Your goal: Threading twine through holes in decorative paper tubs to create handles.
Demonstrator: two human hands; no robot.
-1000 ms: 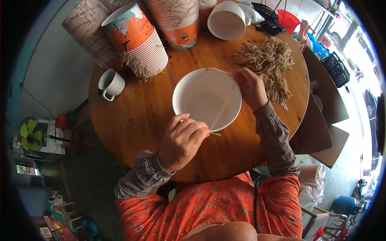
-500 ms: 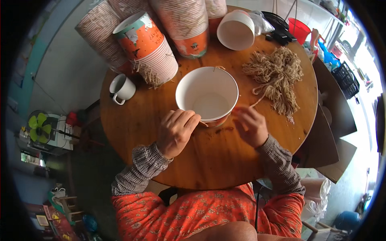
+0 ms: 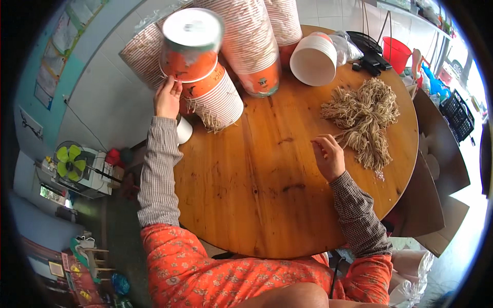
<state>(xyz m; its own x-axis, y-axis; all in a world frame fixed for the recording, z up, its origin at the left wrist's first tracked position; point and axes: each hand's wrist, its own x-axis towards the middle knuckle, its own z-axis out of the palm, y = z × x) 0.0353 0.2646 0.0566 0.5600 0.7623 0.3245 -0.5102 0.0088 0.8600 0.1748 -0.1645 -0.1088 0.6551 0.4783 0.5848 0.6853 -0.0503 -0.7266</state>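
At the upper left, my left hand point(image 3: 168, 95) pinches the rim of an orange and green paper bucket point(image 3: 187, 64). The bucket is upside down, its white base up and blurred by motion, over the end of a leaning stack of nested paper buckets point(image 3: 218, 100). Cord ends hang from that stack's rims. My right hand point(image 3: 328, 156) hovers over the right half of the round wooden table point(image 3: 246, 195), its fingers loosely curled and apart with nothing seen in them. Just beyond it lies a loose bundle of tan cords point(image 3: 364, 118).
Taller stacks of paper buckets point(image 3: 244, 46) stand at the back, beside a few nested white buckets point(image 3: 313, 61) on their side. A white mug point(image 3: 184, 131) is partly hidden by my left forearm. A red bucket point(image 3: 395, 55) stands far right; cardboard point(image 3: 418, 195) leans by the table edge.
The bucket from the table's middle has been turned over and carried to the left stack by my left hand. My right hand has drawn away from it, staying near the cords. The view has shifted.
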